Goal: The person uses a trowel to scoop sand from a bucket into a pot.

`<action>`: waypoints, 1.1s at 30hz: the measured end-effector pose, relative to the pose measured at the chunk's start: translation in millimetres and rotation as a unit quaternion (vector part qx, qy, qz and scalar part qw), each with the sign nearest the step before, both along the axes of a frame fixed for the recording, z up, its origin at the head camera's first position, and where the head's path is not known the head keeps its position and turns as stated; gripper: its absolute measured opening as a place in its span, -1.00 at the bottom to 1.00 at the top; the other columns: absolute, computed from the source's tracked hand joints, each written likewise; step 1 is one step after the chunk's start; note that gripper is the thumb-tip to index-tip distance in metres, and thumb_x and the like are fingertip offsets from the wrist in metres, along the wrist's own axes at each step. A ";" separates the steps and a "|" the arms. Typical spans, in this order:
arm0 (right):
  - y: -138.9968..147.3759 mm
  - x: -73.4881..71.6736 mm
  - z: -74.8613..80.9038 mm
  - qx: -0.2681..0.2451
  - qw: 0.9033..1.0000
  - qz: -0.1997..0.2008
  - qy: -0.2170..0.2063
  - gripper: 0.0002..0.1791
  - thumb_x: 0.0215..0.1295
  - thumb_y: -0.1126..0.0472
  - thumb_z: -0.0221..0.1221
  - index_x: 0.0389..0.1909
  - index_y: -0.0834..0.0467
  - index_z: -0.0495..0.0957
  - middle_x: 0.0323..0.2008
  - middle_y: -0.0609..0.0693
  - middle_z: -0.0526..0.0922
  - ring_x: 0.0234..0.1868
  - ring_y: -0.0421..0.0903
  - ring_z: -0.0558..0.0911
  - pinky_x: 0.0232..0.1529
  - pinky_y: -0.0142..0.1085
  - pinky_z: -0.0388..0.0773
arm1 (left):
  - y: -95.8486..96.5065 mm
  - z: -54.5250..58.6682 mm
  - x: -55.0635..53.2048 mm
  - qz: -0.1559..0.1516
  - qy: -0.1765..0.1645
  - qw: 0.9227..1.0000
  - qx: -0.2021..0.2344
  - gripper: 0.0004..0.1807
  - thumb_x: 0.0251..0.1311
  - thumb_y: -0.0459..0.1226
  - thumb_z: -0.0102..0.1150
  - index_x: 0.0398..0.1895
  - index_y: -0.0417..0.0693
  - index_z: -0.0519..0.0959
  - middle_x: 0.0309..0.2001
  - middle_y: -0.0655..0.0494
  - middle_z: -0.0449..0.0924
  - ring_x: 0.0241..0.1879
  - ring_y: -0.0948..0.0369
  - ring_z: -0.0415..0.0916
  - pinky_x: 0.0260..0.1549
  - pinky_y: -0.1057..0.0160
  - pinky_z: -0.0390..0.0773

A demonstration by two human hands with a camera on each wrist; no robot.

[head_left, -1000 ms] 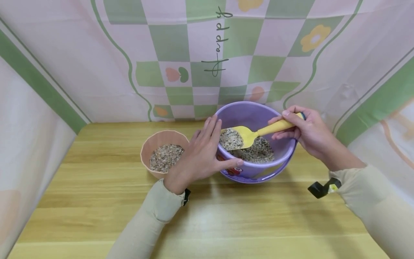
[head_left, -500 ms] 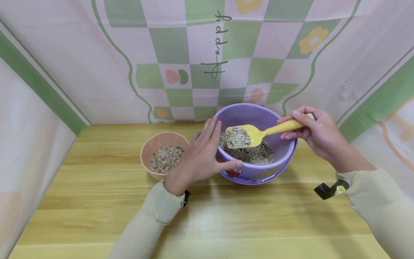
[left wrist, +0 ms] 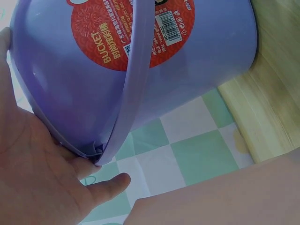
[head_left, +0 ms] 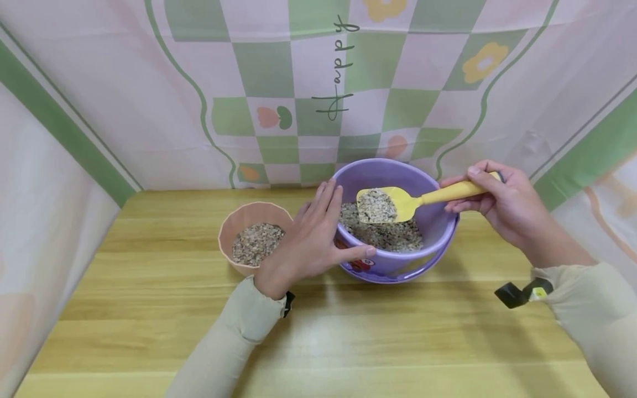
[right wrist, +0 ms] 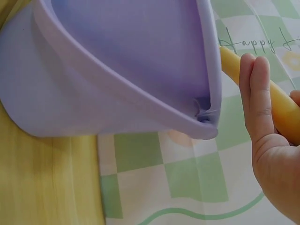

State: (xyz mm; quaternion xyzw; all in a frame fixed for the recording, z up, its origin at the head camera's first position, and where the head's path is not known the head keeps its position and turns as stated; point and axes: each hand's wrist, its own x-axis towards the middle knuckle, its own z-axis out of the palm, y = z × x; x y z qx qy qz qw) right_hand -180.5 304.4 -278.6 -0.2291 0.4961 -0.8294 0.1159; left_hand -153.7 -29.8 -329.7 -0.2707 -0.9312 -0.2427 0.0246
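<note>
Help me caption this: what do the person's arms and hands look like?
Left sleeve and right sleeve are long, plain beige. The left hand and right hand wear no gloves. A black piece shows at each cuff; the right one bears a yellow patch.

Bright, even light here, glare pooling on the wooden surface (head_left: 338, 337), a sheen on the purple bucket (head_left: 380, 265), soft shadow at right; wrist views dimmer.

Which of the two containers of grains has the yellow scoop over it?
The purple bucket, the larger one on the right: the yellow scoop, held in the right hand, is over its opening. The smaller peach bowl has none.
</note>
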 end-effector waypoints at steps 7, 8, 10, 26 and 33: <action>-1.6 0.1 4.6 -0.008 1.000 0.006 0.000 -0.68 0.56 0.50 -0.30 -0.29 0.53 0.41 -0.13 0.51 0.64 -0.32 0.31 0.73 -0.23 -0.07 0.67 | -1.6 0.3 0.7 -0.008 -0.009 1.000 0.006 0.36 -0.01 0.62 -0.21 0.60 -0.11 -0.32 0.55 0.18 -0.68 0.54 0.18 -0.57 0.47 0.06 -0.20; -1.8 -0.1 4.9 -0.010 1.000 0.007 0.000 -0.68 0.56 0.50 -0.30 -0.29 0.53 0.41 -0.13 0.51 0.63 -0.31 0.31 0.73 -0.23 -0.07 0.67 | -2.1 0.6 0.4 -0.010 -0.011 1.000 0.007 0.36 0.00 0.61 -0.20 0.60 -0.11 -0.32 0.55 0.18 -0.68 0.55 0.17 -0.56 0.47 0.06 -0.21; -2.3 -0.4 6.0 -0.013 1.000 0.008 -0.001 -0.68 0.56 0.50 -0.30 -0.29 0.53 0.41 -0.13 0.51 0.63 -0.31 0.31 0.73 -0.22 -0.06 0.67 | -3.5 2.2 -0.2 -0.016 -0.015 1.000 0.009 0.36 0.01 0.60 -0.17 0.60 -0.11 -0.34 0.56 0.17 -0.66 0.55 0.17 -0.55 0.48 0.06 -0.20; -12.2 -2.5 18.7 -0.017 1.000 0.010 -0.007 -0.68 0.57 0.49 -0.28 -0.27 0.55 0.41 -0.12 0.50 0.64 -0.32 0.30 0.73 -0.24 -0.07 0.68 | -31.2 13.3 2.3 -0.039 -0.032 0.999 -0.006 0.28 0.06 0.58 -0.22 0.60 -0.06 -0.29 0.59 0.12 -0.48 0.56 0.20 -0.37 0.47 0.13 -0.08; -21.6 -2.5 21.3 -0.016 1.000 0.005 -0.014 -0.70 0.56 0.48 -0.24 -0.28 0.53 0.43 -0.15 0.48 0.66 -0.34 0.30 0.73 -0.27 -0.08 0.69 | -49.3 17.7 10.7 -0.025 -0.043 0.999 -0.004 0.17 0.15 0.51 -0.16 0.61 0.05 -0.23 0.60 0.16 -0.39 0.56 0.23 -0.34 0.46 0.12 -0.03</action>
